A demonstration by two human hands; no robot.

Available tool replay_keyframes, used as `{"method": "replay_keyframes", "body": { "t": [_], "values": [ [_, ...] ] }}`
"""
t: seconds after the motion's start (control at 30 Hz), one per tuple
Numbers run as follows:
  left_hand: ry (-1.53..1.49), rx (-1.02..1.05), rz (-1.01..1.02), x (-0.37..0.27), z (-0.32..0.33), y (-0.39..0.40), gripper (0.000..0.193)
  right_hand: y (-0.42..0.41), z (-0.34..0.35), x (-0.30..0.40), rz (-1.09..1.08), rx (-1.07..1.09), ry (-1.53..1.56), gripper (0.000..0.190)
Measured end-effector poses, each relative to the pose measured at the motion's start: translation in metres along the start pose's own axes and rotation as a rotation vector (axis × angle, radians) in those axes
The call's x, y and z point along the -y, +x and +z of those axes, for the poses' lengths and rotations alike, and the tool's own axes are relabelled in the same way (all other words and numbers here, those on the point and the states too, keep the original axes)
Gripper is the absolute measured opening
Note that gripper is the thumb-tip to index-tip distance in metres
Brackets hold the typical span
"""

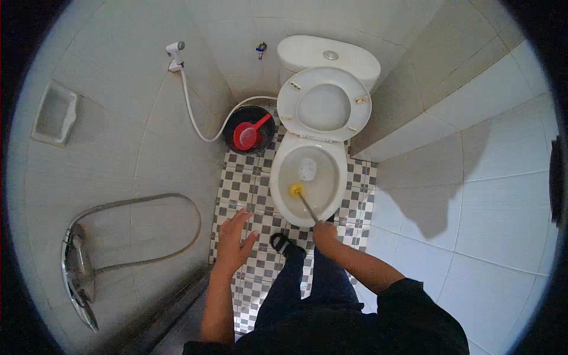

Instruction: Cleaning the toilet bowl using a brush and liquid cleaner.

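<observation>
My right hand (325,237) grips the handle of a toilet brush (308,207) over the front rim of a white toilet bowl (276,195). The brush's yellow head (296,190) is inside the bowl, against its left inner side. Behind it, the toilet seat (290,100) is raised against the cistern (310,49). My left hand (234,237) hangs in the air left of the bowl, fingers spread, holding nothing.
A black bucket (229,133) with a red dipper (250,132) in it stands left of the toilet. A bidet sprayer (176,52) hangs on the wall, its white hose (191,113) looping down. A chrome hand shower (73,284) is on the left wall. Checkered tiles (242,173) cover the floor.
</observation>
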State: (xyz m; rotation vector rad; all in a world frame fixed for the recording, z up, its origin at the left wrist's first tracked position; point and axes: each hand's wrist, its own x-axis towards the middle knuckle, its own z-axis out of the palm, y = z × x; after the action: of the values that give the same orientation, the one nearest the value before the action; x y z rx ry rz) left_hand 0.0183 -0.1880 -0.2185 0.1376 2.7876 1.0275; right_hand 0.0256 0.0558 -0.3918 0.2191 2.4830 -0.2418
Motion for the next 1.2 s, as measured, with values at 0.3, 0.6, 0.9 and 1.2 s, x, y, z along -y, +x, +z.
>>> {"method": "replay_keyframes", "body": {
  "t": [0.3, 0.6, 0.9, 1.2],
  "values": [
    [0.006, -0.038, 0.008, 0.001, -0.006, 0.008, 0.038, -0.004, -0.04, -0.059, -0.187, 0.122, -0.259, 0.015],
    [0.026, -0.016, -0.006, -0.003, 0.006, 0.006, 0.038, -0.053, -0.031, -0.036, -0.25, 0.233, -0.303, 0.02],
    [-0.071, -0.025, 0.0, -0.008, 0.008, 0.013, 0.038, 0.042, -0.042, -0.099, -0.139, -0.064, -0.366, 0.017],
    [-0.102, -0.057, -0.075, -0.001, 0.006, -0.006, 0.039, -0.007, -0.077, -0.077, -0.385, 0.219, -0.607, 0.019]
  ]
}}
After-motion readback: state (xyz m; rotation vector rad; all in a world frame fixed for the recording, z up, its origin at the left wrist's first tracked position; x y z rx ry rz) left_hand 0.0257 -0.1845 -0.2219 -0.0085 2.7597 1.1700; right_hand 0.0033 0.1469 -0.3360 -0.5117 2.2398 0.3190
